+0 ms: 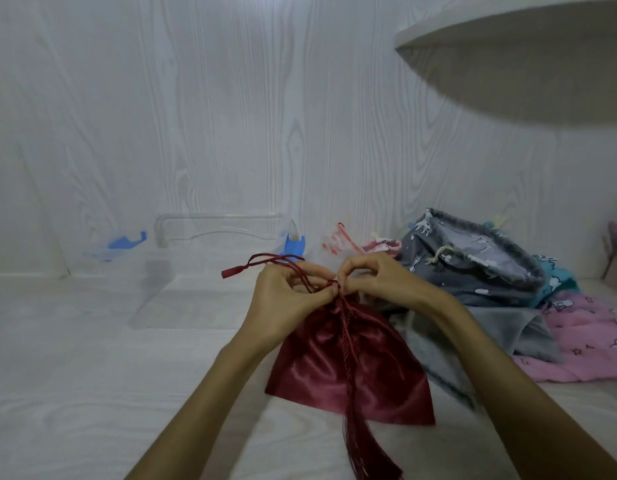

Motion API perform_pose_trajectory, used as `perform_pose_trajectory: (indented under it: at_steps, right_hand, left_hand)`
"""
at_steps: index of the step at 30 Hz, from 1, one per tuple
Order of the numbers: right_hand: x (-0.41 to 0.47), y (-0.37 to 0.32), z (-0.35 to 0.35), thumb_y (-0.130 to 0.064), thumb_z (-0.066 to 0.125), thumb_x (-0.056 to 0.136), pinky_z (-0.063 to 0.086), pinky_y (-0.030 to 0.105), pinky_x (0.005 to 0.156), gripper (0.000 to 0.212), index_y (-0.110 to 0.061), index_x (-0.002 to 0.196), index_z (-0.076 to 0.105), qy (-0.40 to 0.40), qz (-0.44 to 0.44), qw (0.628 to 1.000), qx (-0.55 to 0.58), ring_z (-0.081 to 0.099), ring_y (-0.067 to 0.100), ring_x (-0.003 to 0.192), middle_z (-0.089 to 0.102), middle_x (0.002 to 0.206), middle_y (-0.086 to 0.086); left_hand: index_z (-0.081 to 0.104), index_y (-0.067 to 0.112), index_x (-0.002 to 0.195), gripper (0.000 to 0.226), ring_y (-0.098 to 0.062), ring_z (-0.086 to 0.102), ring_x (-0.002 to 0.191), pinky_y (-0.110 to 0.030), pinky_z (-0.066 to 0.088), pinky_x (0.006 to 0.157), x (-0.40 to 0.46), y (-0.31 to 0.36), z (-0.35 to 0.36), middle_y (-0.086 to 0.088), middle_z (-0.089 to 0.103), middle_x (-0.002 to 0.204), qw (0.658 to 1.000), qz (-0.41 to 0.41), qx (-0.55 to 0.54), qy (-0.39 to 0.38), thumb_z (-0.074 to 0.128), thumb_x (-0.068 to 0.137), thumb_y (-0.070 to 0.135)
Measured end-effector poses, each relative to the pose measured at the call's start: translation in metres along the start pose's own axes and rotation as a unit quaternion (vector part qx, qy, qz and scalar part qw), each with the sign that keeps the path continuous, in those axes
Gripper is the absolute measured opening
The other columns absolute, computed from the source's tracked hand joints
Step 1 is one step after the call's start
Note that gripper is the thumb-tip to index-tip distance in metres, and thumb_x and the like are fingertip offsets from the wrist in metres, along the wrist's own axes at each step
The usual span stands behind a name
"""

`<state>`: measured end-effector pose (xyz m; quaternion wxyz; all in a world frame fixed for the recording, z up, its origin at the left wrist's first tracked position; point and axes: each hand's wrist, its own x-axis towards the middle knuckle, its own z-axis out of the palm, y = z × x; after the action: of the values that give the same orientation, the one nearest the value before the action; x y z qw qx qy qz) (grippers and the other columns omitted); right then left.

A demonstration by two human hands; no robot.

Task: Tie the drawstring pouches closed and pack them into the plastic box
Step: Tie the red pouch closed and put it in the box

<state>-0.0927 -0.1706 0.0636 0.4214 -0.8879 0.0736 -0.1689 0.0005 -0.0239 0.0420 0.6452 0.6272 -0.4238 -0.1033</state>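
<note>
A dark red satin pouch (352, 365) lies flat on the white table in front of me, its neck gathered. My left hand (282, 303) and my right hand (372, 278) meet at the neck, both pinching the red drawstring cord (265, 263). One cord end loops up to the left with a small tassel; a long tassel (362, 445) trails down over the pouch toward me. The clear plastic box (217, 271) with blue latches stands open behind my left hand.
A heap of other pouches lies at the right: a grey one with white animals (473, 268), a pink one (584, 341), a teal one, a plain grey one (473, 341). A clear lid with a blue latch (127, 242) leans on the back wall at left. A white shelf (528, 64) overhangs at upper right.
</note>
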Motion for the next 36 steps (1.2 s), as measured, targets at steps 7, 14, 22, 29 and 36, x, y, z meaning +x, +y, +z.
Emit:
perform_pose_trajectory:
  at_steps: [7, 14, 22, 29, 36]
  right_hand:
    - [0.005, 0.01, -0.025, -0.001, 0.071, 0.078, 0.049, 0.014, 0.063, 0.015, -0.013, 0.086, 0.068, 0.041, 0.021, 0.998, 0.053, 0.06, 0.002, 0.06, 0.066, 0.073, 0.004]
    - [-0.002, 0.006, -0.024, -0.008, 0.071, 0.081, 0.051, 0.015, 0.059, 0.004, -0.01, 0.083, 0.073, -0.041, 0.053, 0.997, 0.028, 0.062, 0.002, 0.059, 0.069, 0.063, -0.008]
    - [0.003, 0.0, -0.003, -0.037, 0.054, 0.091, 0.052, 0.02, 0.064, 0.028, -0.015, 0.099, 0.07, -0.057, 0.08, 0.995, 0.02, 0.065, 0.019, 0.077, 0.069, 0.092, 0.005]
    - [0.003, 0.01, -0.003, -0.019, 0.07, 0.083, 0.05, 0.015, 0.075, 0.006, -0.019, 0.084, 0.076, -0.017, 0.009, 0.999, 0.033, 0.065, 0.001, 0.074, 0.074, 0.077, -0.007]
    - [-0.021, 0.034, -0.004, -0.031, 0.072, 0.081, 0.054, 0.032, 0.059, 0.01, -0.024, 0.075, 0.075, 0.144, 0.003, 0.981, -0.133, 0.064, 0.005, 0.057, 0.07, 0.06, -0.009]
  left_hand:
    - [0.072, 0.026, 0.081, 0.022, -0.002, 0.07, 0.072, -0.022, 0.057, 0.075, 0.025, -0.017, 0.012, 0.011, 0.073, 0.079, 0.985, 0.097, 0.095, 0.109, 0.078, 0.073, 0.006]
    - [0.075, 0.027, 0.088, 0.009, 0.001, 0.067, 0.07, -0.026, 0.054, 0.068, 0.008, -0.04, 0.014, 0.017, 0.072, 0.08, 0.946, 0.175, 0.198, 0.186, 0.073, 0.08, 0.03]
    - [0.076, 0.028, 0.087, 0.009, 0.0, 0.055, 0.06, -0.026, 0.049, 0.05, -0.003, -0.045, 0.009, 0.014, 0.066, 0.079, 0.904, 0.254, 0.262, 0.224, 0.075, 0.079, 0.031]
    - [0.075, 0.026, 0.095, 0.022, -0.003, 0.069, 0.075, -0.028, 0.056, 0.06, -0.004, -0.046, 0.001, 0.01, 0.075, 0.087, 0.92, 0.272, 0.254, 0.124, 0.06, 0.087, 0.038]
    - [0.065, 0.024, 0.059, 0.048, -0.015, 0.058, 0.042, -0.023, 0.031, 0.036, -0.013, -0.052, -0.027, 0.007, 0.061, 0.051, 0.814, 0.247, 0.515, 0.108, 0.037, 0.087, 0.051]
